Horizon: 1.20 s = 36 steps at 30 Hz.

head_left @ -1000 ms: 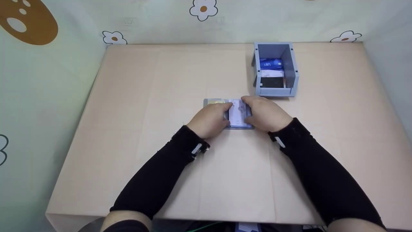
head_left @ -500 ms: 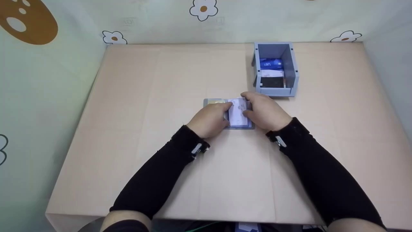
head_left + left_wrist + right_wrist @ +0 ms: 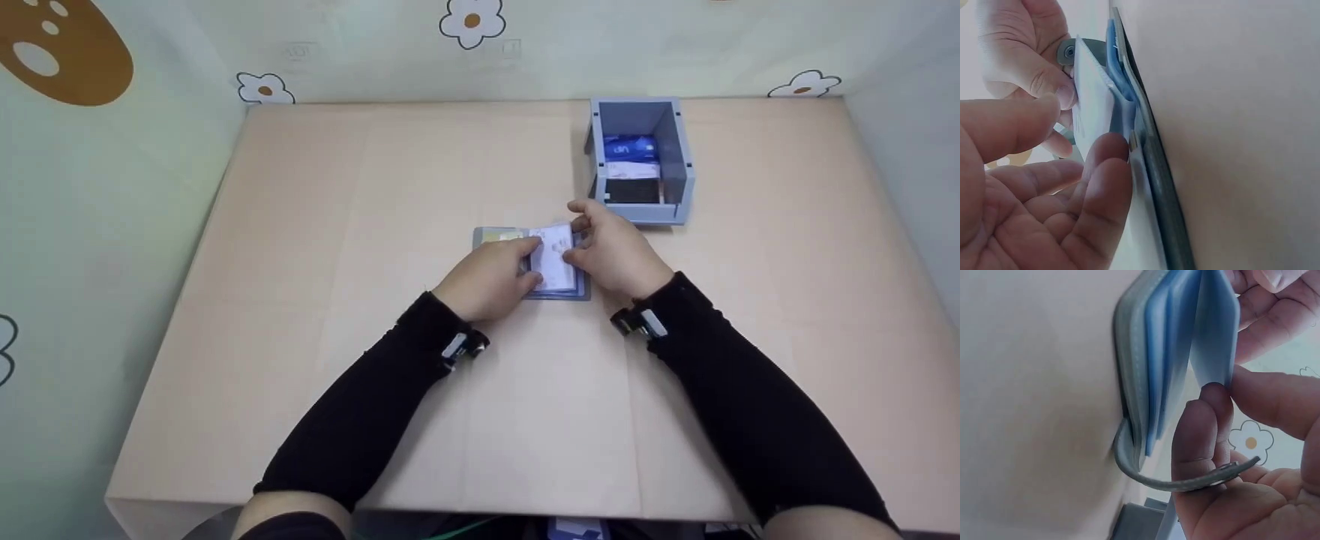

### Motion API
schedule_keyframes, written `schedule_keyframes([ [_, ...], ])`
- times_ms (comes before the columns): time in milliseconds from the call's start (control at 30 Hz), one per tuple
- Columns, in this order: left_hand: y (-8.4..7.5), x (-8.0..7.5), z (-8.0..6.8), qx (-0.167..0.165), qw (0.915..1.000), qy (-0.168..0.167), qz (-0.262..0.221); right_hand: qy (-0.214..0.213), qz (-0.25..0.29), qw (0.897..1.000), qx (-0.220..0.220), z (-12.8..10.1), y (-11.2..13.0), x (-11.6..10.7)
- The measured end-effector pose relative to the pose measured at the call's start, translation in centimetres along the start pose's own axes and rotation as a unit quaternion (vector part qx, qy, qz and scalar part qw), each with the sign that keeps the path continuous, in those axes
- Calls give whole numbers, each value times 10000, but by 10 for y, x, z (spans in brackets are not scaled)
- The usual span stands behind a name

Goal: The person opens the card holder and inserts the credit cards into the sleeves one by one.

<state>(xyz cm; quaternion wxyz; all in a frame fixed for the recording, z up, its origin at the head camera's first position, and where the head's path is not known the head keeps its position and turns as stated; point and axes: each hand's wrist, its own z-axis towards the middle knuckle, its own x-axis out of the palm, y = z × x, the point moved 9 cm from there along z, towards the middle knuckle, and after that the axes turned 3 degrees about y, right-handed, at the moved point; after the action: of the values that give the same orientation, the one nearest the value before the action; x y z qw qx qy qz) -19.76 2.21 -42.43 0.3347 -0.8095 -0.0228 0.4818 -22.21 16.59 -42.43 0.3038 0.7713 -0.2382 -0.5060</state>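
At the centre of the head view, an open grey card-holder wallet with blue plastic sleeves [image 3: 551,270] lies flat on the beige table [image 3: 375,225]. Both hands work on it. The left hand [image 3: 491,277] presses down on the wallet's left half, and in the left wrist view its fingers [image 3: 1109,185] lie nearly straight, with a fingertip resting against the edge of the sleeves. The right hand [image 3: 615,255] has its fingers [image 3: 1202,433] and thumb pinched together on a pale, white-faced sleeve or card [image 3: 553,259], lifting it up away from the rest of the stack; the right wrist view shows that leaf standing off the other blue leaves, with the wallet's grey snap strap [image 3: 1185,481] curving loose beneath.

The step in hand looks like paging through the sleeves, or drawing a card out of one; which of the two cannot be told. The next move calls for the left hand to hold the wallet firm against the table while the right either turns the lifted leaf over to the left or slides the card free along its pocket without dragging the neighbouring leaves along.

Toward the upper right of the head view, well apart from the hands, stands a small grey plastic open-topped bin [image 3: 679,172] containing blue, white and dark cards [image 3: 632,169].
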Motion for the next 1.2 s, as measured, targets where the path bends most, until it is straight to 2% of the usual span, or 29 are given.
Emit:
schedule_keyframes([
  [200,4,-6,-2,-118,9996,-145,-220,7,97,9999,71,1,-3,0],
  [367,13,-20,-5,-225,9980,-438,-402,-13,36,10000,-17,2,-3,1],
  [567,33,-39,-9,-794,9932,-842,-111,-61,8,10000,-37,1,-2,0],
  [633,39,-40,-9,-960,9919,-831,43,-73,27,10000,-34,0,-2,0],
  [733,43,-39,-8,-1024,9921,-720,124,-101,56,9999,-50,0,-1,0],
  [933,44,-34,-6,-1020,9932,-542,121,-203,151,9996,-156,-2,3,0],
  [1200,41,-30,-6,-879,9946,-555,52,-381,250,9986,-278,-7,10,-1],
])
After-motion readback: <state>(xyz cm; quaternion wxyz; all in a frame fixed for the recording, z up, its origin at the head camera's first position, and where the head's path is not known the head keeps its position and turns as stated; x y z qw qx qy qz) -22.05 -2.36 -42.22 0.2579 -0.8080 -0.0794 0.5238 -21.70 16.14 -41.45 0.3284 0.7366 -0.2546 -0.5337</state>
